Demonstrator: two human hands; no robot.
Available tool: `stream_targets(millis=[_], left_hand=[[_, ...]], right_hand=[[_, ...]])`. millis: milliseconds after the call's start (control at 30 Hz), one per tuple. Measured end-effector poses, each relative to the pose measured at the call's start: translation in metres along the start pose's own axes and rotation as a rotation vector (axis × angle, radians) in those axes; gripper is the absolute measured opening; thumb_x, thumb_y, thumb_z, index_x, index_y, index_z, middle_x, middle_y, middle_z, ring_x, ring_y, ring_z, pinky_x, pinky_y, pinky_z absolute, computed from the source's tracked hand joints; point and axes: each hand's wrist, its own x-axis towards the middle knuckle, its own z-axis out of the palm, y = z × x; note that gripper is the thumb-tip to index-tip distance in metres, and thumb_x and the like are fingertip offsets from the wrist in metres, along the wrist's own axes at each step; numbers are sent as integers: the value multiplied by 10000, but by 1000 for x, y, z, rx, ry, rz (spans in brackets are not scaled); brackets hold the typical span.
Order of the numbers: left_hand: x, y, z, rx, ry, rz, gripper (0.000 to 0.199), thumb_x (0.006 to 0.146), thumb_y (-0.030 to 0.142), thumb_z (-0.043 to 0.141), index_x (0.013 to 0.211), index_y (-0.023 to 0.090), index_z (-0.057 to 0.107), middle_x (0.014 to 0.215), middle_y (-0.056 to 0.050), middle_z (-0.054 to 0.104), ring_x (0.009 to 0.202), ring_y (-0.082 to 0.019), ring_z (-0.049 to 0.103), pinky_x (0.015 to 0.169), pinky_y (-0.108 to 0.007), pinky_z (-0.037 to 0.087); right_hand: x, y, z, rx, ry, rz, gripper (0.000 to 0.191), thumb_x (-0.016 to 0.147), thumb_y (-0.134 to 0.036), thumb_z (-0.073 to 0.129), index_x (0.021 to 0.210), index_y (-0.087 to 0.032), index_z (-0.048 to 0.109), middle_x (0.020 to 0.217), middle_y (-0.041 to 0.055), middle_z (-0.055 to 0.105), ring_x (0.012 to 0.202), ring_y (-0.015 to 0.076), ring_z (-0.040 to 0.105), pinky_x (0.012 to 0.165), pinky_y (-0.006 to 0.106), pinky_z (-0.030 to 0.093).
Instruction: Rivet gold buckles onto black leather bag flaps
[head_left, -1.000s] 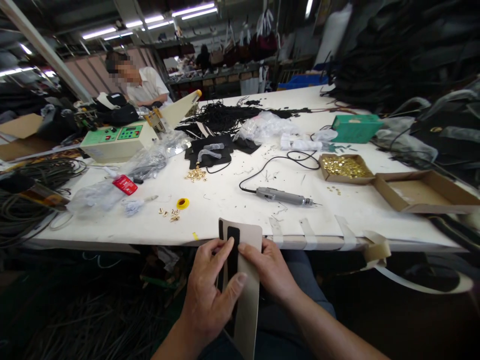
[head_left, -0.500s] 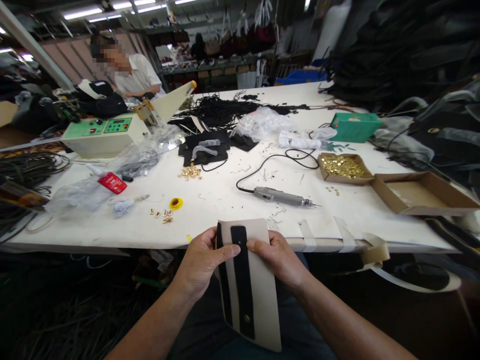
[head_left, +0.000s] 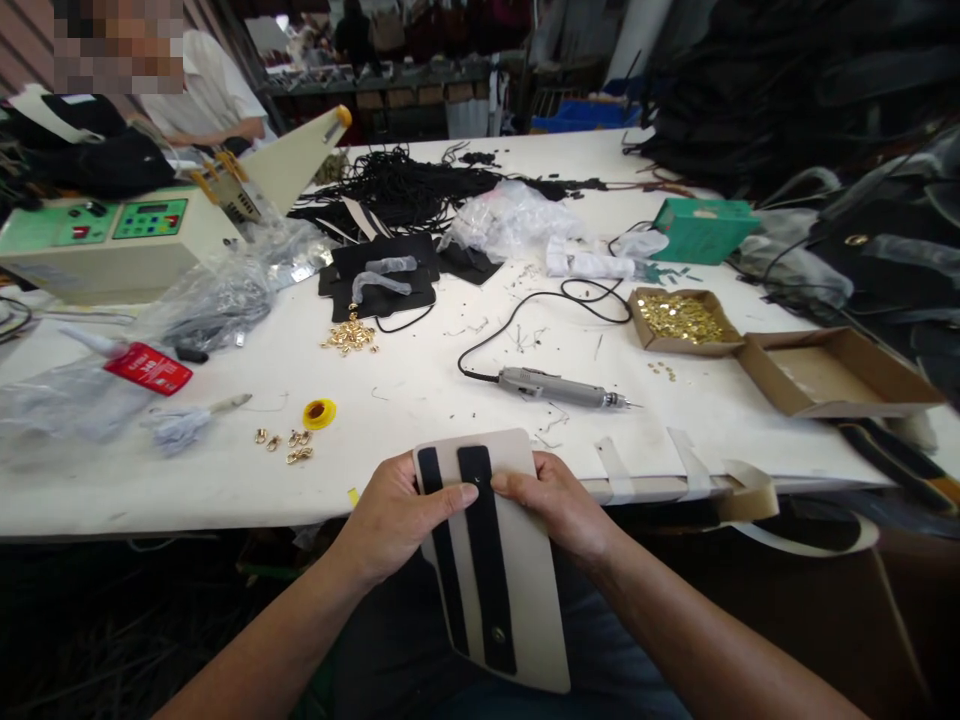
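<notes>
Both hands grip a beige flat panel (head_left: 529, 570) with two black straps along it, held upright over my lap in front of the table edge. My left hand (head_left: 409, 510) pinches its left side, the thumb lying on the wider black strap (head_left: 487, 570). From the right edge my right hand (head_left: 551, 500) holds it, thumb tip against the same strap. A small bright mark shows on the strap between the thumbs. Near the strap's lower end sits a round metal stud (head_left: 498, 634). The fingers behind the panel are hidden.
Beyond the panel lies a grey corded electric screwdriver (head_left: 555, 388). A cardboard tray of gold pieces (head_left: 645, 345) and another cardboard tray (head_left: 840, 405) stand right. Left are gold hardware (head_left: 349, 337), a yellow ring (head_left: 319, 414), a red bottle (head_left: 154, 368) and a green-panelled machine (head_left: 112, 270). A co-worker (head_left: 217, 90) sits behind.
My view has tipped down and turned, so the tabletop appears shifted. The panel has turned slightly, showing more of its left strap and beige left edge. Both hands keep their hold.
</notes>
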Motion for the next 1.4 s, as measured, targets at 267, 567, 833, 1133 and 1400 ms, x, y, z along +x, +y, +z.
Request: stream_targets(millis=[267, 567, 833, 1133, 1400], left_hand=[[14, 2, -8, 127, 64, -12, 300, 789, 354, 841, 1033, 180, 819, 1004, -69, 846, 893, -269, 797, 804, -361, 631], [21, -3, -16, 137, 38, -38, 264, 791, 350, 832, 986, 172, 813, 955, -56, 848, 852, -258, 791, 764, -342, 621], [23, -8, -18, 108, 3, -68, 281, 776, 340, 838, 1005, 181, 813, 979, -65, 846, 858, -269, 792, 791, -371, 621], [33, -25, -24, 113, -26, -80, 302, 766, 310, 829, 1043, 191, 808, 982, -68, 837, 927, -276, 789, 855, -396, 616], [49, -26, -23, 109, 7, -142, 250, 711, 266, 833, 943, 174, 807, 962, -91, 836, 870, -265, 785, 853, -410, 614]], right_hand=[[16, 0, 0, -16, 18, 21, 300, 811, -437, 799, 878, -152, 731, 771, 35, 719, 630, 152, 623, 585, 249, 468], [19, -5, -1, -158, 4, 59, 293, 861, -447, 760, 869, -157, 720, 782, 30, 718, 648, 152, 622, 577, 235, 452], [17, -8, 0, -284, 22, 38, 287, 871, -440, 724, 850, -154, 724, 783, 42, 720, 654, 169, 624, 580, 252, 463], [28, -12, 2, -427, 72, 35, 232, 794, -380, 737, 742, -160, 682, 715, 26, 700, 612, 156, 600, 530, 239, 445], [49, -11, -7, -525, 97, 30, 216, 725, -339, 728, 647, -177, 609, 634, 15, 656, 558, 141, 553, 483, 236, 385]])
